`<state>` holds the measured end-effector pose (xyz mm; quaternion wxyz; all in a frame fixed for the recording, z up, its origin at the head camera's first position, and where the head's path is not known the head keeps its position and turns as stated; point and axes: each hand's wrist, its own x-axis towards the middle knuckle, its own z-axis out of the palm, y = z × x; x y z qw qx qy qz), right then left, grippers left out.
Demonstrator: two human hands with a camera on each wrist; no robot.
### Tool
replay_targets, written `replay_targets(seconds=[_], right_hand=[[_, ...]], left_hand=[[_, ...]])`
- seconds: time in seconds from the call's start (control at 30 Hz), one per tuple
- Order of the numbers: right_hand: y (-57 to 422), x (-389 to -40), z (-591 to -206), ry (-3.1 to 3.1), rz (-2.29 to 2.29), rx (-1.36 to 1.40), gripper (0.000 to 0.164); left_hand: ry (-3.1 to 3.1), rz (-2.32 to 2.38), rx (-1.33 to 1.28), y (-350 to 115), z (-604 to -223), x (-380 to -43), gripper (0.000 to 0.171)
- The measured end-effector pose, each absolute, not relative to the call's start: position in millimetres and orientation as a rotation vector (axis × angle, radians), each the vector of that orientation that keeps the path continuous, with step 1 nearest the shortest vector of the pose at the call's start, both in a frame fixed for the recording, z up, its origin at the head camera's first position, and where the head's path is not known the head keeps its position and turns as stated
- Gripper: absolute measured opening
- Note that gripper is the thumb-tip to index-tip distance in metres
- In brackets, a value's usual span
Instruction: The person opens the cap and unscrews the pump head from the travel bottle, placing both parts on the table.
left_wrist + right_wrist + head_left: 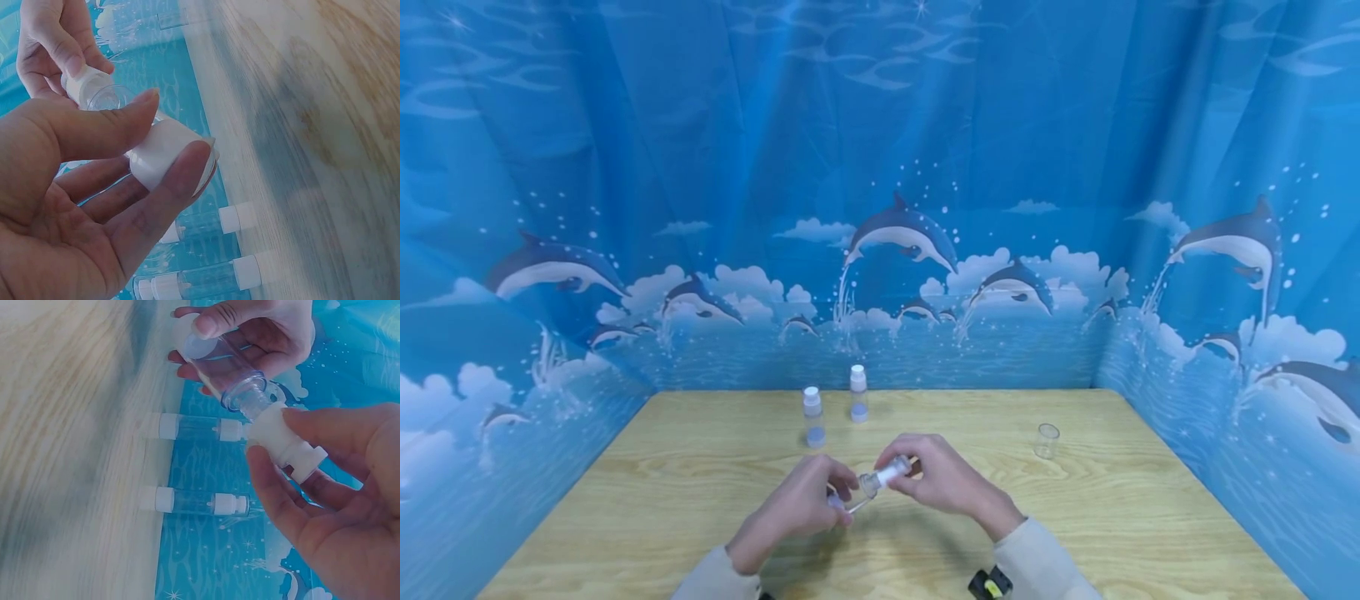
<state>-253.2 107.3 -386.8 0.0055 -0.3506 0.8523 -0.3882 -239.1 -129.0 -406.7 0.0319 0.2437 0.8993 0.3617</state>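
A small clear bottle (230, 372) with a white base (164, 153) is held by its base between the thumb and fingers of my left hand (805, 496). My right hand (936, 479) pinches a white pump top (278, 434) between thumb and fingers. The pump top meets the threaded neck of the bottle, in line with it, in the right wrist view. Both hands hold these parts tilted above the front middle of the table. Part of the bottle is hidden behind my left fingers in the head view.
Two similar pump bottles stand upright past my hands, one at the left (814, 417) and one farther back (858, 393). A clear cap (1047, 442) stands at the right of the wooden table (1112, 517). A blue dolphin-print curtain (880, 125) encloses the back and sides.
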Motion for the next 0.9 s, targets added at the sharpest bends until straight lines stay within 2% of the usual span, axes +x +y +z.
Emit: replay_targets(seconds=[0.6,0.9], right_hand=[[121,-254,-378,2.804,-1.159,-1.013,0.017],[128,-256,-374,2.786,-1.193,-0.984,0.027]], left_hand=[[2.792,1.108,0.753,-130,-407,-239,0.041],[2.794,1.089,0.73,-130,-407,-240,0.041]])
